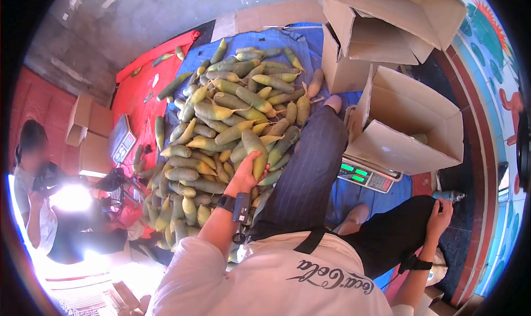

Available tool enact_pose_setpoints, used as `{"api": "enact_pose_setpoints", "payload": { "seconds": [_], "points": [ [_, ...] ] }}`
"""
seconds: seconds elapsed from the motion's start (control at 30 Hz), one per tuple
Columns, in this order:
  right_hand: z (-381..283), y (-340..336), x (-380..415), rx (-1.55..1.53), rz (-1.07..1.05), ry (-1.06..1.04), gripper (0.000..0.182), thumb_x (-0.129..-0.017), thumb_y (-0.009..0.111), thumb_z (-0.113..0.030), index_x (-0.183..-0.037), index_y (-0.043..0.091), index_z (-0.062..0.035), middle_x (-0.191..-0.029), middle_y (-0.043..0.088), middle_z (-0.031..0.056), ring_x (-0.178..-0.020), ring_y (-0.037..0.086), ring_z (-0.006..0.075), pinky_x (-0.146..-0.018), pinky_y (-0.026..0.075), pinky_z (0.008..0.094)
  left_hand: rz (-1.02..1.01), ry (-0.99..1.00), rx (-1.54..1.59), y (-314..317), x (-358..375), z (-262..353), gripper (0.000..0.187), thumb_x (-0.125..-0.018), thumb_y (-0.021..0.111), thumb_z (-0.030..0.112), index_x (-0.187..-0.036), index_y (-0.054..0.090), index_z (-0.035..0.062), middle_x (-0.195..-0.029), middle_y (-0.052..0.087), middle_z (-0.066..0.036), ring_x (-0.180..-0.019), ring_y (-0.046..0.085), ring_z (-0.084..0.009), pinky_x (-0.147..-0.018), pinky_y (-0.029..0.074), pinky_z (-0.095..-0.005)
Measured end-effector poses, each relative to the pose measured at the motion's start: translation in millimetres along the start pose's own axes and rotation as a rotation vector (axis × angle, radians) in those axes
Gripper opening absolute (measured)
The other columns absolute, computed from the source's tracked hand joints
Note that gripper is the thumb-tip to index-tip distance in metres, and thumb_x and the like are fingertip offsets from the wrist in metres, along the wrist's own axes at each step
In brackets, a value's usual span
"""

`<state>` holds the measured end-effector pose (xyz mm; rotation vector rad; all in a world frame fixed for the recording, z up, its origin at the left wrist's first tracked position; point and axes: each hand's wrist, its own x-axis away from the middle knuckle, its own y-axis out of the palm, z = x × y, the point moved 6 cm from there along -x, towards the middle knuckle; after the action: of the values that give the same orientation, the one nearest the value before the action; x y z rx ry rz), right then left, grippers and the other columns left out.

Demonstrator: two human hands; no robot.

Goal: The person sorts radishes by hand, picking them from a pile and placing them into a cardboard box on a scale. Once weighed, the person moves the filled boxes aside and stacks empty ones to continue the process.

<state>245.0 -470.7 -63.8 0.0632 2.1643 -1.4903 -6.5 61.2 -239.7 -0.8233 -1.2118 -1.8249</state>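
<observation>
My left hand [245, 175] is closed around a long green-yellow fruit [254, 150] at the near edge of a big pile of the same fruits [232, 100], which lies on a blue tarp [310, 42]. A black watch and strap sit on that wrist. My right hand [441, 216] rests on my right knee, fingers curled over the dark trouser cloth, holding nothing. My left leg in striped trousers stretches out beside the pile.
An open cardboard box [409, 122] sits on a digital scale [368, 177] to my right, more boxes [381, 28] behind it. A second scale [123, 139] lies on a red sheet [138, 89] at left. Another person [38, 205] sits far left.
</observation>
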Motion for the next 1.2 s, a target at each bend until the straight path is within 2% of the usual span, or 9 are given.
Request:
{"api": "enact_pose_setpoints", "payload": {
  "seconds": [0.27, 0.5, 0.67, 0.8, 0.97, 1.0, 1.03, 1.1, 1.2],
  "points": [
    [-1.2, -3.1, 0.5, -0.039, 0.011, 0.001, 0.009, -0.083, 0.056, -0.008, -0.089, 0.059, -0.0022, -0.09, 0.059, 0.0135, -0.087, 0.054, 0.0326, -0.079, 0.042, 0.0391, -0.095, 0.002, -0.166, -17.3, 1.0, 6.0, 0.037, -0.086, 0.062, 0.037, -0.103, 0.048, 0.0076, -0.076, 0.056, -0.011, -0.053, 0.055, -0.0192, -0.043, 0.048, -0.0247],
    [-3.7, -2.7, -0.3, -0.046, 0.005, 0.011, 0.009, -0.082, 0.057, -0.006, -0.09, 0.06, -0.002, -0.092, 0.06, 0.0133, -0.087, 0.054, 0.032, -0.081, 0.042, 0.0384, -0.093, 0.134, -0.223, -7.5, 94.0, 29.8, 0.036, -0.088, 0.059, 0.035, -0.105, 0.051, 0.0046, -0.076, 0.058, -0.013, -0.052, 0.053, -0.0171, -0.042, 0.045, -0.0229],
    [-34.2, -2.9, -7.8, -0.33, -0.049, 0.14, 0.016, -0.08, 0.057, -0.002, -0.096, 0.06, -0.0012, -0.095, 0.06, 0.0144, -0.094, 0.055, 0.0318, -0.085, 0.043, 0.038, -0.418, 0.282, -0.358, 29.8, 153.8, 43.7, 0.056, -0.082, 0.063, 0.038, -0.118, 0.044, -0.0004, -0.081, 0.058, -0.018, -0.054, 0.054, -0.0189, -0.044, 0.044, -0.0252],
    [-182.7, -53.1, -20.5, -0.241, -0.03, -0.313, 0.04, -0.07, 0.066, 0.0, -0.108, 0.056, -0.0014, -0.109, 0.056, 0.0168, -0.101, 0.053, 0.0338, -0.09, 0.042, 0.04, -0.68, 0.233, -0.606, 86.3, 198.5, 32.3, 0.073, -0.072, 0.071, 0.042, -0.123, 0.042, -0.0008, -0.085, 0.059, -0.014, -0.058, 0.056, -0.0161, -0.045, 0.045, -0.0227],
    [-266.7, -66.8, -1.0, -0.2, -0.101, -0.751, 0.057, -0.061, 0.076, -0.016, -0.114, 0.055, -0.0156, -0.126, 0.049, 0.0143, -0.113, 0.048, 0.035, -0.092, 0.039, 0.0516, -0.88, -0.03, -0.826, 126.6, 209.5, -18.0, 0.094, -0.068, 0.077, 0.04, -0.138, 0.03, -0.0004, -0.1, 0.057, -0.008, -0.076, 0.058, -0.0132, -0.051, 0.048, -0.0221],
    [-273.8, -66.7, 3.3, -0.177, -0.081, -0.821, 0.051, -0.064, 0.072, -0.016, -0.113, 0.056, -0.0171, -0.124, 0.05, 0.0141, -0.113, 0.048, 0.0342, -0.092, 0.039, 0.0516, -0.97, -0.102, -0.965, 133.7, 208.5, -26.2, 0.104, -0.065, 0.078, 0.04, -0.14, 0.023, -0.0048, -0.116, 0.056, -0.011, -0.09, 0.06, -0.015, -0.066, 0.052, -0.0244],
    [-278.4, -66.0, 6.9, -0.154, -0.061, -0.891, 0.045, -0.068, 0.069, -0.016, -0.111, 0.057, -0.0186, -0.122, 0.051, 0.0139, -0.112, 0.049, 0.0334, -0.091, 0.039, 0.0517, -1.075, -0.123, -0.929, 143.3, 208.4, -41.3, 0.107, -0.066, 0.078, 0.042, -0.142, 0.02, -0.0037, -0.131, 0.046, -0.013, -0.114, 0.048, -0.0163, -0.093, 0.042, -0.0285],
    [-277.0, -63.0, 9.5, -0.138, -0.092, -0.936, 0.04, -0.071, 0.066, -0.017, -0.11, 0.057, -0.0187, -0.119, 0.052, 0.0135, -0.111, 0.049, 0.0327, -0.091, 0.039, 0.0516, -1.229, -0.212, -1.032, 157.0, 217.1, -56.5, 0.108, -0.067, 0.077, 0.046, -0.143, 0.018, -0.0033, -0.14, 0.036, -0.013, -0.126, 0.035, -0.0174, -0.106, 0.026, -0.0309],
    [-261.7, -52.3, 20.5, -0.157, -0.163, -0.942, 0.035, -0.074, 0.062, -0.017, -0.109, 0.058, -0.0187, -0.113, 0.055, 0.0126, -0.107, 0.051, 0.0315, -0.092, 0.038, 0.0514, -1.309, -0.268, -1.175, 166.4, 214.3, -63.9, 0.108, -0.069, 0.075, 0.049, -0.143, 0.017, -0.0037, -0.141, 0.035, -0.013, -0.126, 0.035, -0.0181, -0.104, 0.029, -0.0311]
  ]
}}
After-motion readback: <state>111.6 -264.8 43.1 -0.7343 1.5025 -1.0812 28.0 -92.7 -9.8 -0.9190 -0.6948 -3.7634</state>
